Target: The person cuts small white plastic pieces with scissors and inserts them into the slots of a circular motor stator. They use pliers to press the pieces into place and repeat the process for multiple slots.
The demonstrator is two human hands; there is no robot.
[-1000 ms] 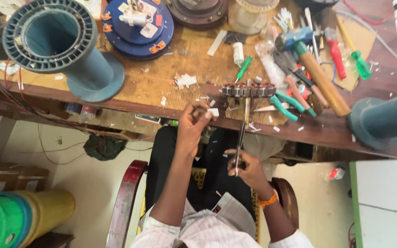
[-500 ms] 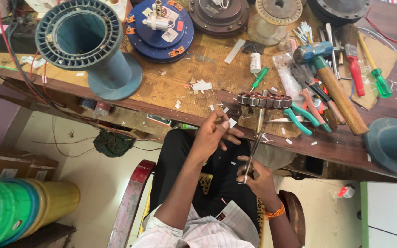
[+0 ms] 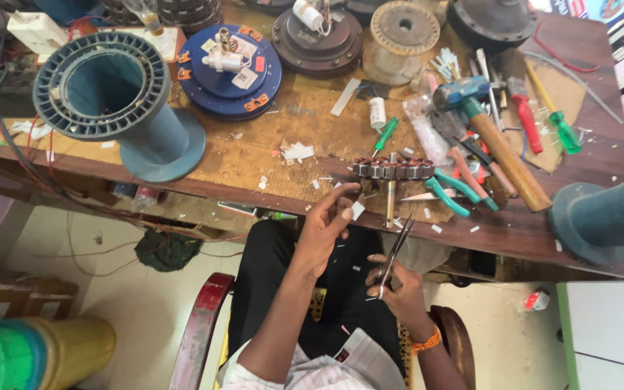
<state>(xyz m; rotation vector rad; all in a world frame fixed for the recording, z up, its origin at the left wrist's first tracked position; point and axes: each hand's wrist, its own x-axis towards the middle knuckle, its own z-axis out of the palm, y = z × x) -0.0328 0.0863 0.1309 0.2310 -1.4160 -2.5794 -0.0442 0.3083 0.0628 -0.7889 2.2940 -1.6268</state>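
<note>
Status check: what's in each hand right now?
Left hand pinches small white paper piece. Right hand grips scissors. Wound motor core sits just ahead on bench.

Left hand [image 3: 326,231]: we have drawn it back from the wound stator [image 3: 393,170] at the counter [image 3: 254,155] edge, its grip now pinching a small white paper slip [image 3: 357,210].
Right hand [image 3: 396,285]: our scissors [image 3: 394,254] now tilt toward the slip.
View: shifted slightly downward.

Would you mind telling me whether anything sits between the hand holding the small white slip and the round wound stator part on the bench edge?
Nothing visible does. The left hand pinches the white slip just below the stator, with only open air and bare bench edge between. The scissors in the right hand sit lower, off that line.
</note>
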